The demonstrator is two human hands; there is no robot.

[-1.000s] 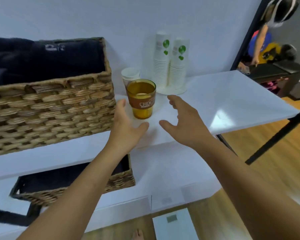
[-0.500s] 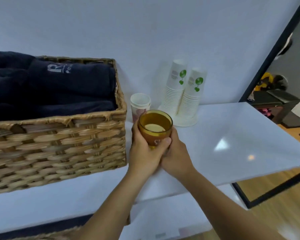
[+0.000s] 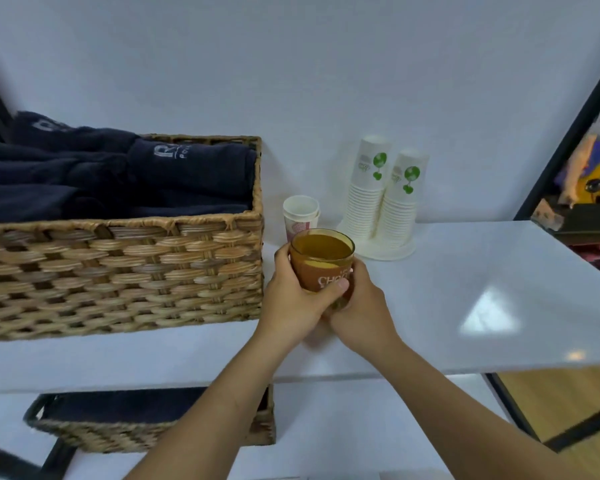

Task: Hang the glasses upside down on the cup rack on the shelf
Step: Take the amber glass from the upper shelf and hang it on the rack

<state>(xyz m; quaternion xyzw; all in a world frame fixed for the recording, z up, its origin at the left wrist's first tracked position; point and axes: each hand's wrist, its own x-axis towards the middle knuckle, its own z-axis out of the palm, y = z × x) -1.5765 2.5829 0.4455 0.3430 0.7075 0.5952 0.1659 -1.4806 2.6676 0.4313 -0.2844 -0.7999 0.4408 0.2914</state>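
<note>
An amber glass with a brown printed band stands upright, mouth up, just over the white shelf. My left hand wraps its left side, thumb across the front. My right hand cups its right side and base. Both hands touch each other below the glass. No cup rack is in view.
A wicker basket full of dark blue towels sits left of the glass. Behind it stand a small paper cup and two stacks of upturned paper cups. A second basket sits on the lower shelf. A black frame post rises at right.
Both hands went from open and apart in front of the glass to closed around it. The view has risen and come closer to the shelf.
</note>
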